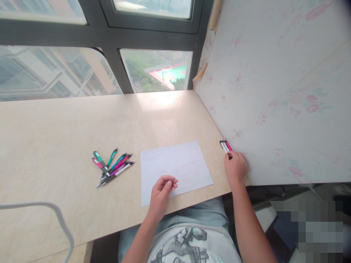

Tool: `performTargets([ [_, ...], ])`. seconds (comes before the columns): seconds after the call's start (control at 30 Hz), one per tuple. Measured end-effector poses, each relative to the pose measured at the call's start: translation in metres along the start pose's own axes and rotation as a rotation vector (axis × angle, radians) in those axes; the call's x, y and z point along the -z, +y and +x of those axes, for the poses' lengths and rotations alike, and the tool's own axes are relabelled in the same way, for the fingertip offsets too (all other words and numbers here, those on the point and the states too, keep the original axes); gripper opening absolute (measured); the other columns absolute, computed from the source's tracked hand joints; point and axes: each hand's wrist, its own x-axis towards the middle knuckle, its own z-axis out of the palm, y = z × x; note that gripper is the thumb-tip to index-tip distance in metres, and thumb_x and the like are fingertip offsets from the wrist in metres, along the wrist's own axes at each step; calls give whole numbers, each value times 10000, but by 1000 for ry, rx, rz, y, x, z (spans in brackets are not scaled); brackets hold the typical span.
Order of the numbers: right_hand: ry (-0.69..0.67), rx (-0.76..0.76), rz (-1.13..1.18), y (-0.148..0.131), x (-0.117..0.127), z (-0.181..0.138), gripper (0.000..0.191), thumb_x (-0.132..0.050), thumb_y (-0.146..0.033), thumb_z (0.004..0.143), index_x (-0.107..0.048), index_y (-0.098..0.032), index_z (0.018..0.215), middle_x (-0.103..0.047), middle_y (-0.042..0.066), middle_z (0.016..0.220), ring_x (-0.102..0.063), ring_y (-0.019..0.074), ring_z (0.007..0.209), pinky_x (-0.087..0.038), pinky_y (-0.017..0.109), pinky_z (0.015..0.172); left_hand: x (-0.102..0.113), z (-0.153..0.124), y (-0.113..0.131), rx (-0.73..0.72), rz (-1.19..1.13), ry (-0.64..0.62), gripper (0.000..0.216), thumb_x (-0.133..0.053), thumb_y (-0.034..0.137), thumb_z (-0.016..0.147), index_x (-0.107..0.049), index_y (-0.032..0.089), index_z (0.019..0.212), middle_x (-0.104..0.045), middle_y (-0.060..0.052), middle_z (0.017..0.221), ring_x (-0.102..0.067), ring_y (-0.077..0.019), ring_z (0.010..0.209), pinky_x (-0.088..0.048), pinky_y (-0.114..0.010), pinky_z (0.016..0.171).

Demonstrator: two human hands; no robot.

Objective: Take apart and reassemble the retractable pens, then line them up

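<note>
My left hand (164, 187) hovers at or rests on the near edge of a white sheet of paper (177, 166); its fingers are curled in against the thumb and nothing shows in them. Several lines of small handwriting run along the top of the sheet. At the right edge of the desk, my right hand (236, 166) is closed around the near ends of a few pens (225, 145), white ones and a pink one, lying side by side against the wall. The fingers hide their lower ends.
A loose pile of several click pens (116, 166), green, pink, blue, purple and white, lies left of the paper on the desk (68, 128). A grey cable (59, 213) loops at the lower left. The flowered wall (274, 91) bounds the right side; windows stand behind.
</note>
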Motion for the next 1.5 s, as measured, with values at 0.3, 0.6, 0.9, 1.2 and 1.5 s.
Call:
performTargets([
  [0.3,-29,0,-44,0,1,-2,233,-516,-269,883,-712,-197,987,-629,86,951,-490,178,761,-216,284,567,0,1,0,8,9,2,132,-659,287,821,-685,176,889,-663,-55,845,-567,-144,728,-443,-252,675],
  [0.6,-8,-11,61,-2,0,-5,225,-535,-266,841,-696,-186,976,-662,70,897,-515,177,726,-224,280,562,-2,-1,3,3,30,21,165,-671,315,805,-685,164,871,-665,-68,834,-572,-156,716,-451,-267,667],
  [0.9,-82,-131,-14,-8,0,0,287,-521,-345,866,-683,-195,1048,-687,105,832,-586,210,663,-314,292,573,-2,-1,3,-8,23,30,169,-677,316,796,-688,165,873,-667,-67,830,-576,-149,710,-456,-263,662],
  [1.2,-100,-188,-86,-12,2,2,327,-470,-385,897,-697,-171,995,-684,142,770,-618,241,659,-348,314,578,0,0,2,7,34,31,189,-688,332,786,-688,163,870,-666,-68,836,-576,-156,721,-456,-267,668],
  [1.5,-156,169,226,-44,8,-48,250,-504,-370,878,-666,-181,896,-634,33,644,-533,172,580,-273,265,545,-7,-5,6,24,-19,47,203,-696,341,769,-665,161,857,-664,-68,828,-573,-150,699,-456,-270,651],
])
